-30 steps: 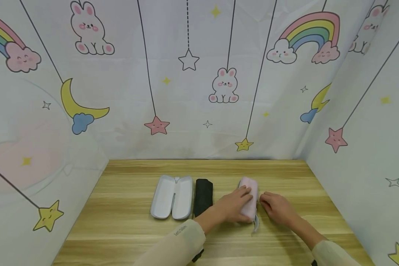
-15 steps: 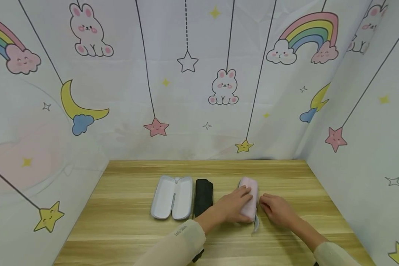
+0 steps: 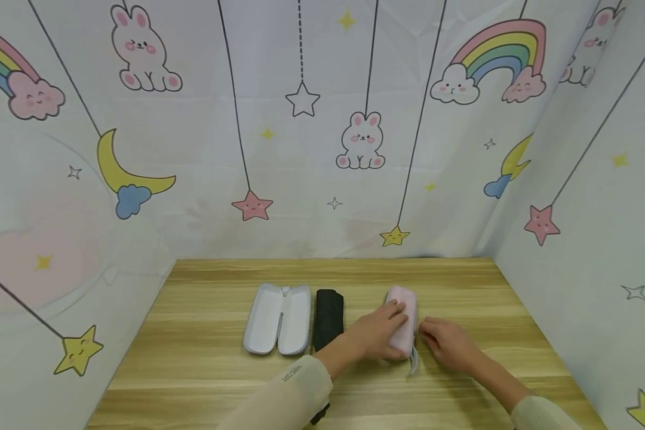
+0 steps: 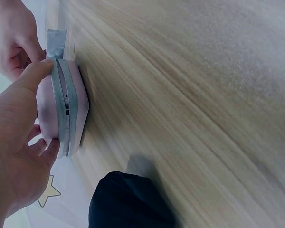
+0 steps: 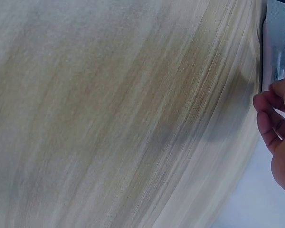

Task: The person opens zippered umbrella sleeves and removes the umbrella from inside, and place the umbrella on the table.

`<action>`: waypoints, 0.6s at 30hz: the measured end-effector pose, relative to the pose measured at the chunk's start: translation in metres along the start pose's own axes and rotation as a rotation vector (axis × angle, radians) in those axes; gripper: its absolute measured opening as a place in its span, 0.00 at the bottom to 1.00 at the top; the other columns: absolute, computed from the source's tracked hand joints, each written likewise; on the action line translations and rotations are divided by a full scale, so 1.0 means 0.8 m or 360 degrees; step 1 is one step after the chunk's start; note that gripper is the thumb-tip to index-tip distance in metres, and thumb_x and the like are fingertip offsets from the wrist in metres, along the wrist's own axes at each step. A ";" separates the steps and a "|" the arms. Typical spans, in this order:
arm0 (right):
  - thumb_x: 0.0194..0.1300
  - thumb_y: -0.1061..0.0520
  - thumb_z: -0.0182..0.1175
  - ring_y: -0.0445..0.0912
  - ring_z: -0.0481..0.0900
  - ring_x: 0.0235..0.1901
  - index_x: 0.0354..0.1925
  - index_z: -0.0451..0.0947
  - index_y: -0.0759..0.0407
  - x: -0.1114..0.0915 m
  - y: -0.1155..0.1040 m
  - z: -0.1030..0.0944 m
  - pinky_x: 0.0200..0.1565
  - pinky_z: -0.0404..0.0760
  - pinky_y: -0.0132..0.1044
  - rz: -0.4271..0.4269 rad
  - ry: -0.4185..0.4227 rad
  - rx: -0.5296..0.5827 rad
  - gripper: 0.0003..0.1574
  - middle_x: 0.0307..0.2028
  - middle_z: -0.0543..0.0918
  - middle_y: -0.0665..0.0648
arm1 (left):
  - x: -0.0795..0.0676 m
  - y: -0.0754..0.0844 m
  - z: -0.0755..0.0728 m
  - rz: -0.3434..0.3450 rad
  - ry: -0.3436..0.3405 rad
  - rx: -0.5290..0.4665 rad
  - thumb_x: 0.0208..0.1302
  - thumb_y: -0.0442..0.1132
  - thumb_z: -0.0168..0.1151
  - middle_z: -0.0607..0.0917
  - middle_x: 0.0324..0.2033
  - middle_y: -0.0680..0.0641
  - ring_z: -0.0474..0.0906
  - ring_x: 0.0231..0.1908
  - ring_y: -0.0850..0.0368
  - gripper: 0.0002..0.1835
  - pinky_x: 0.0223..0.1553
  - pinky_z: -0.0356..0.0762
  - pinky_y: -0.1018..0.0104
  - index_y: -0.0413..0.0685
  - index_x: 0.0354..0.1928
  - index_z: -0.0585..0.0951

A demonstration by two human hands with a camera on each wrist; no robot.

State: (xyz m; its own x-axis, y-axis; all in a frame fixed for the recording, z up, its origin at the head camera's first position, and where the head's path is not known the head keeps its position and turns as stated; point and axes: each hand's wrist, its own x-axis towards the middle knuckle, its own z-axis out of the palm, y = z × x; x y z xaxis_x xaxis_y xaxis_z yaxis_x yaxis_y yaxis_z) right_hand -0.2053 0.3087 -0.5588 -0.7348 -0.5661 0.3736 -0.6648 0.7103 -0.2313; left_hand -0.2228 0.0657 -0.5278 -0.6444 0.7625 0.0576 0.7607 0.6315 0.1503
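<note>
My left hand (image 3: 378, 331) holds a pink zip case (image 3: 407, 322) down on the table, thumb near its close end and fingers over the top. In the left wrist view, grey zipper bands run along the side of the case (image 4: 47, 107), with a narrow gap between them. A grey strap (image 3: 414, 363) hangs from the near end. At the right side of the case is my right hand (image 3: 448, 340), fingers curled. The right wrist view shows its thumb and forefinger pinching at the small zipper pull (image 5: 276, 73), mostly hidden by the fingertips.
A white hinged case (image 3: 260, 325) lies spread on the wooden table (image 3: 209, 382), left of a black fabric item (image 3: 328, 316). My left forearm passes over that item's near end. Cartoon-printed cloth (image 3: 301, 155) encloses the back and sides.
The right sleeve has shifted slightly to the right and the right wrist has turned a little. Left hand and pink case stay in place.
</note>
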 end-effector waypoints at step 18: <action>0.59 0.67 0.67 0.32 0.66 0.24 0.29 0.77 0.47 -0.008 -0.008 -0.005 0.27 0.70 0.29 -0.0057 -0.0010 0.0017 0.15 0.26 0.72 0.40 | -0.001 0.007 0.001 -0.0021 0.0010 0.0001 0.61 0.67 0.61 0.56 0.76 0.51 0.47 0.76 0.56 0.44 0.66 0.65 0.65 0.54 0.74 0.63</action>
State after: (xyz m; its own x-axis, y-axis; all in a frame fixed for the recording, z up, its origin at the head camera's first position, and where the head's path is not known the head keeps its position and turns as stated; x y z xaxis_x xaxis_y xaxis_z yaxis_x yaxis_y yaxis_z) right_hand -0.1963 0.3095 -0.5558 -0.7115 -0.5937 0.3759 -0.6919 0.6852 -0.2276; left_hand -0.2176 0.0689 -0.5281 -0.6550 0.7531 0.0618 0.7520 0.6417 0.1505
